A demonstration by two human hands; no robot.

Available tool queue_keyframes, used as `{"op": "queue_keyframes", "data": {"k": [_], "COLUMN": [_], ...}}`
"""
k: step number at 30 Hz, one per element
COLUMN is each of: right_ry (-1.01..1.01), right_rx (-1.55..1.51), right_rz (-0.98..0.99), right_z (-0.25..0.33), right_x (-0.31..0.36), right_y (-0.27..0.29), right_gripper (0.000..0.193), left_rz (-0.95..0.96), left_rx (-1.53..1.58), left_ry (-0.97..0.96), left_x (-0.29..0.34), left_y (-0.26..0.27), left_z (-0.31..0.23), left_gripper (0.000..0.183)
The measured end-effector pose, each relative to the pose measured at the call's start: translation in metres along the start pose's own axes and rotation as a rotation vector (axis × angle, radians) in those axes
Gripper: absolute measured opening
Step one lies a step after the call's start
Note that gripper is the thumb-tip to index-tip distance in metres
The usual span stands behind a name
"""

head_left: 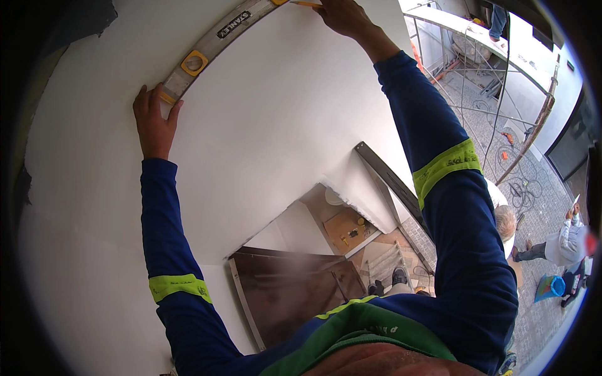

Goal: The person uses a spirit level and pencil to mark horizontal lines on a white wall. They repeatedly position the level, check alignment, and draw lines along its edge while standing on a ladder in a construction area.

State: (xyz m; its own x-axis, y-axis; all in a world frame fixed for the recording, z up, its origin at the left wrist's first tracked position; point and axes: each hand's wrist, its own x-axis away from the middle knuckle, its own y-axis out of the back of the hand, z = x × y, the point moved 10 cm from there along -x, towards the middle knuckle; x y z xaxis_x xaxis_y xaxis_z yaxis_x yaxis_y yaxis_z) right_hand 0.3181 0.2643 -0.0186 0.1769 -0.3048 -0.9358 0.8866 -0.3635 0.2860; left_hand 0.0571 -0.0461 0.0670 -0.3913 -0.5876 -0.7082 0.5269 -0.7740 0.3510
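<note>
A long spirit level (215,45) with yellow-framed vials lies against the white wall surface (251,125), slanting up to the right in the head view. My left hand (154,122) grips its lower left end, fingers over one edge and thumb on the other. Near the level's upper right end, my right hand (347,17) holds a yellow pencil (306,4), its point close to the level's edge. Both arms reach up in blue sleeves with lime bands. The top of the level runs out of the picture.
Below is a cut-out with a brown panel (295,282) beside it, and my shoes (399,276) beneath. A long dark metal bar (389,175) stands near my right arm. To the right are scaffolding (489,44), a blue bucket (552,286), cables (525,191) and other people (561,244).
</note>
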Motion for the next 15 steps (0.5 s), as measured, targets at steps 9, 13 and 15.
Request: {"op": "queue_keyframes", "data": {"k": [9,13,15], "right_ry": [0.015,0.025,0.026], "right_rx": [0.000,0.001,0.009], "right_rz": [-0.002,0.000,0.001], "right_z": [0.0016,0.0025,0.0027], "right_x": [0.0011,0.0022,0.0026], "right_y": [0.0070,0.0071,0.0069], "right_gripper": [0.067,0.067,0.067], "left_rz": [-0.015,0.001,0.003], "left_rx": [0.027,0.037,0.043], "left_ry": [-0.075,-0.098,-0.104], "left_x": [-0.0033,-0.0037,-0.0038], "left_y": [0.0072,0.0063,0.0063], "left_z": [-0.0090,-0.0103,-0.0106], "left_gripper": [0.058,0.056,0.056]}}
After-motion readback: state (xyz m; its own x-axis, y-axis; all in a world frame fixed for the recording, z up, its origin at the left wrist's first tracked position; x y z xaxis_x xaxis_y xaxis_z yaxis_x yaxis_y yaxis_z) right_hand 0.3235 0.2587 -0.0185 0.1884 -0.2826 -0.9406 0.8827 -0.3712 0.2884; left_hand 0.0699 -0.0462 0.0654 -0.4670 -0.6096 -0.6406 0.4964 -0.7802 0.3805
